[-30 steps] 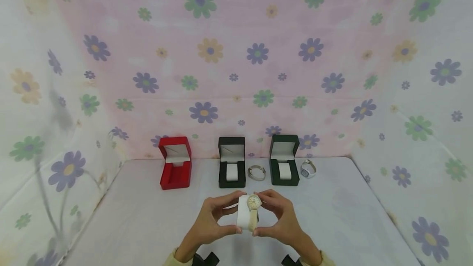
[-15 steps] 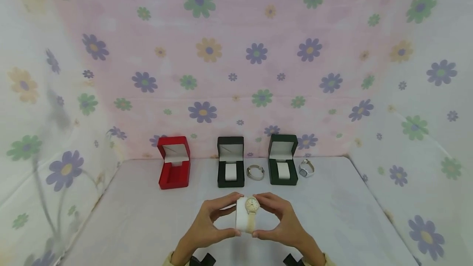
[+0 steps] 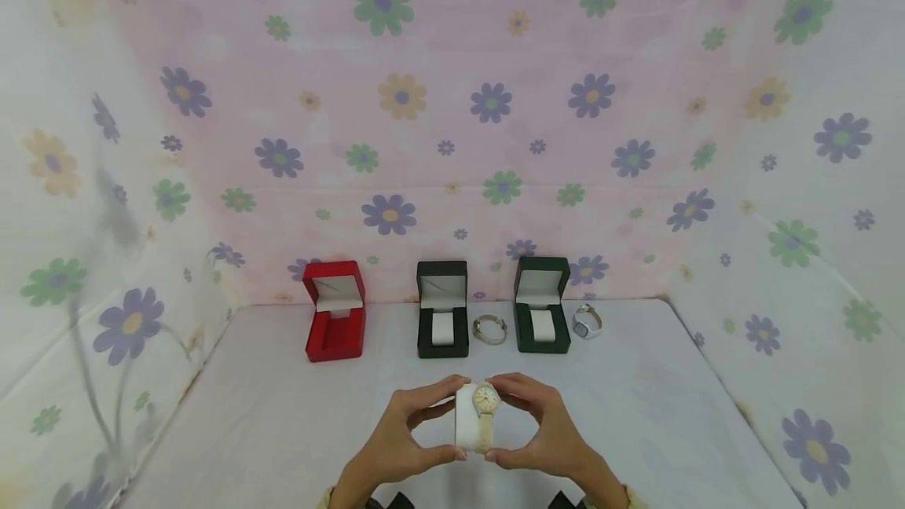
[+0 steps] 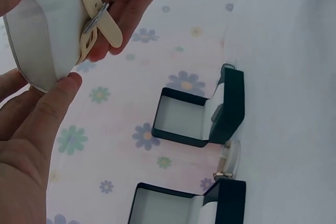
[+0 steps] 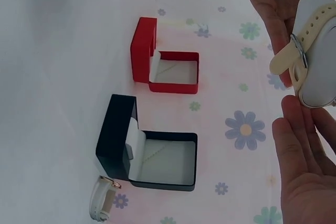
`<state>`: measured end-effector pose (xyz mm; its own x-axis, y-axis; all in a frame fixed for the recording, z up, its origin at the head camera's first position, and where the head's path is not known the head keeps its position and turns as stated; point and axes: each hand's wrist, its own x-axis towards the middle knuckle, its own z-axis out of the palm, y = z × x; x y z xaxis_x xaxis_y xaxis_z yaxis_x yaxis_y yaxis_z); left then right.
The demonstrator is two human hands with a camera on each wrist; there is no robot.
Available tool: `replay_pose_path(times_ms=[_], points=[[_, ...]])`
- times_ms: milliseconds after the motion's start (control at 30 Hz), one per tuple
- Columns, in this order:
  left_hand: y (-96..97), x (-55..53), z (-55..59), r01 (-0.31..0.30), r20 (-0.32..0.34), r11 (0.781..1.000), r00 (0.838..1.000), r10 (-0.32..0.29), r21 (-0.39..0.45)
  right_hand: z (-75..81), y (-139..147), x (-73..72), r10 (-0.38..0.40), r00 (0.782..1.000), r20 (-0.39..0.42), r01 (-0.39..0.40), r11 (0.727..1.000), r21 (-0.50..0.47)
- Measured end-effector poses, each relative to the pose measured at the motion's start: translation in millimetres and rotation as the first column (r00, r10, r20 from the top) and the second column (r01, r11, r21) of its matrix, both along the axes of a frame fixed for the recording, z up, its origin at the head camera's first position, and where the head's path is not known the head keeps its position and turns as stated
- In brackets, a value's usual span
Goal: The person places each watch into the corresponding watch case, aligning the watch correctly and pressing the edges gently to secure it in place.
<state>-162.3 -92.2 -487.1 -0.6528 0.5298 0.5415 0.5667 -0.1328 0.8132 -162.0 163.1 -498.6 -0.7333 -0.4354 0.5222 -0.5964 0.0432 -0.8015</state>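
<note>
In front of the person, both hands hold a white watch cushion (image 3: 466, 419) carrying a cream-strapped wristwatch (image 3: 485, 399) with a round pale dial. The left hand (image 3: 397, 432) grips the cushion's left part, fingers at its far end, thumb at the near end. Opposite it, the right hand (image 3: 547, 432) pinches the wristwatch side, fingertips beside the dial and thumb at the strap's lower end. The strap lies round the cushion's right part. From the left wrist view, the buckle (image 4: 96, 19) is fastened on the back, its strap tip sticking out. The cushion's underside (image 5: 315, 74) shows in the right wrist view.
Behind the hands stand an opened red box (image 3: 336, 336) and two opened dark green boxes, the middle one (image 3: 424, 336) and the right one (image 3: 561, 332), each green one holding a white cushion. A thin-strapped watch (image 3: 490, 330) and a white-faced watch (image 3: 587, 322) lie beside them.
Both hands, with the cushion and wristwatch, have come slightly nearer the person. The buckle edge that stuck out at the right one second ago no longer shows in the head view.
</note>
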Motion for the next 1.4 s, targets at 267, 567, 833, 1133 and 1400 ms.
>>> replay_pose_path(times_ms=[267, 567, 833, 1133, 1400], points=[[0.1, -4.0, -0.3, 0.016, -0.036, 1.0, 0.999, -0.016, 0.012, 4.1, -0.1, -8.4, 0.044, 0.997, -0.06, -0.042, 0.999, 0.032], [2.2, -6.1, -3.3, -0.024, -0.041, 1.0, 0.999, 0.025, 0.01, 12.0, -1.9, -14.5, 0.049, 0.997, -0.061, -0.043, 0.995, 0.094], [7.5, -2.7, -9.8, -0.036, -0.044, 0.998, 0.998, 0.039, 0.056, 11.2, 5.9, -12.0, 0.122, 0.993, 0.002, -0.121, 0.992, 0.046], [9.5, 0.3, -7.0, -0.072, -0.031, 0.997, 0.997, 0.073, 0.043, 7.5, -1.9, -9.5, 0.081, 0.994, 0.067, -0.083, 0.996, 0.023], [7.6, 2.9, -12.8, -0.077, -0.021, 0.997, 0.997, 0.077, 0.003, 5.8, -4.0, -8.5, 0.068, 0.994, 0.084, -0.073, 0.996, 0.053]])
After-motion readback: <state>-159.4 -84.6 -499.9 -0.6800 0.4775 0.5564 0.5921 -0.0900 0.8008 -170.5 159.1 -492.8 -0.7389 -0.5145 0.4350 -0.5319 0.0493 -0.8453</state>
